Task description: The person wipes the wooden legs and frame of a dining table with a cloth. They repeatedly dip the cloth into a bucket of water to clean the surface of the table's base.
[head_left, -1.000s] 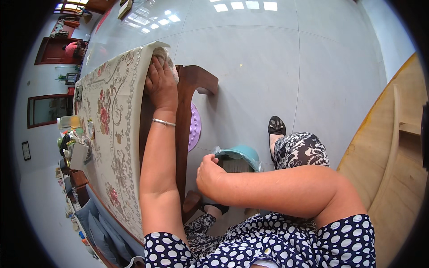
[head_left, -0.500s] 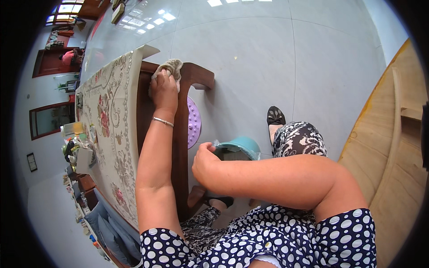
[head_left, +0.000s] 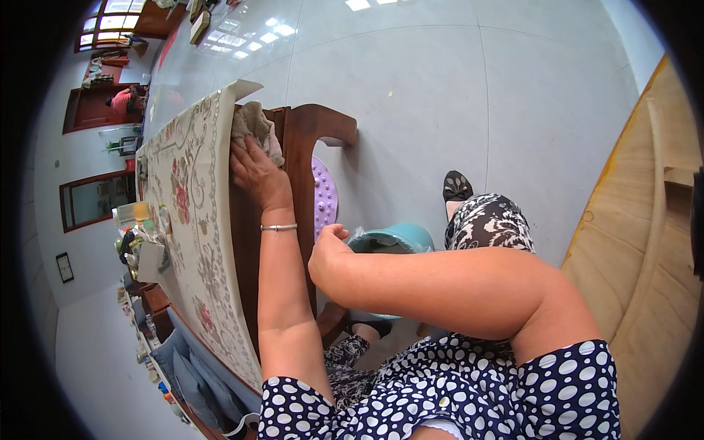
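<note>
My left hand [head_left: 258, 174] presses a crumpled beige rag [head_left: 257, 130] against the dark wooden side of a low table [head_left: 299, 158], under the edge of its cloth. The fingers lie stretched over the rag, near the table's far corner. My right hand [head_left: 330, 257] hangs bent at the wrist beside the table leg, with its fingers loosely apart and nothing seen in them. Just right of it stands a teal bucket [head_left: 411, 235] with a clear plastic liner over the rim. My right forearm hides part of the bucket, and its contents are hard to make out.
A flowered tablecloth [head_left: 192, 213] covers the tabletop, with boxes and small items [head_left: 147, 246] toward its left. A purple knobbly plastic piece [head_left: 324, 198] shows beneath the table. Pale wooden furniture [head_left: 623, 213] stands at right. Far left, a person in pink [head_left: 121, 101] bends over.
My left hand has slid the rag from the corner leg leftward onto the side panel, and the rag is spread wider. My right hand stays nearly in place by the bucket.
</note>
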Available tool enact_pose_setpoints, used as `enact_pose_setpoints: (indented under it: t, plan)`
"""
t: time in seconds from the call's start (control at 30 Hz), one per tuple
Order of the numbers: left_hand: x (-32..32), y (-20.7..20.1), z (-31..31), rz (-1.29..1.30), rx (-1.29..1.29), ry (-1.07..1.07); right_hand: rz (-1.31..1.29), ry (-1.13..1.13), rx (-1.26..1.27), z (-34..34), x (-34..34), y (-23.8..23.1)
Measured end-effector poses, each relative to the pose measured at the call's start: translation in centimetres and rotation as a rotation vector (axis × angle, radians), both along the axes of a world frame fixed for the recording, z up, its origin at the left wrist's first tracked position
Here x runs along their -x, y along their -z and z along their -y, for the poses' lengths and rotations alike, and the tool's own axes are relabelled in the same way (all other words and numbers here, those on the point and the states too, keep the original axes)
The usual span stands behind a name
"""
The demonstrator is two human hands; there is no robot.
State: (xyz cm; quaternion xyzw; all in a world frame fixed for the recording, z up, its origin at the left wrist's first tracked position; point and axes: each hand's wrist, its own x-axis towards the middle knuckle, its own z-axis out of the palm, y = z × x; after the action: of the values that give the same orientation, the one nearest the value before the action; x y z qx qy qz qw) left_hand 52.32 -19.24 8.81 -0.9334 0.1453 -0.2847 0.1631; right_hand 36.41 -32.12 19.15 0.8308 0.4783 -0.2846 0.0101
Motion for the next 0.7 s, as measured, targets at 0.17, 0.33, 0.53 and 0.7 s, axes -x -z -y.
enact_pose_setpoints:
  t: [0.17, 0.33, 0.53, 0.7]
  plan:
    - [-1.9, -0.4, 1.9, -0.001, 0.016, -0.022, 0.005, 0.009, 0.022, -0.4, 0.4, 0.4]
    - [-2.8, 0.2, 2.2, 0.027, -0.076, -0.039, -0.039, 0.028, 0.031, -0.5, 0.3, 0.7]
    - [-2.5, 2.3, 0.7, -0.002, -0.255, 0.058, -0.028, 0.016, 0.045, -0.9, 0.9, 1.2]
    - [-2.2, 3.7, 1.7, -0.096, -0.196, 0.043, -0.032, 0.002, 0.058, -1.6, 1.1, 1.8]
